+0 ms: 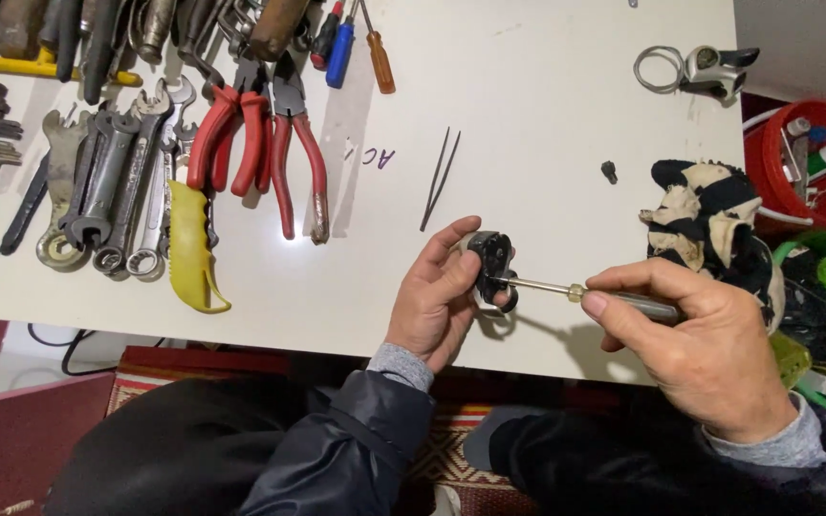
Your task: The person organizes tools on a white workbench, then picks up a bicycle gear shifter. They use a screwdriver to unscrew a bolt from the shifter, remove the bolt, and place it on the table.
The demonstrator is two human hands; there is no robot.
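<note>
Hands (pixel 566 306) around black part (pixel 491 263), screwdriver (pixel 566 290).

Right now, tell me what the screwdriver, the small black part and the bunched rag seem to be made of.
Screwdriver in the right hand: thin shaft shines silver, likely bare steel; its handle is mostly hidden. Small black part in the left hand: glossy dark surface, probably moulded plastic, possibly painted metal. Rag: soft, creased black-and-cream cloth, apparently woven fabric.
</note>
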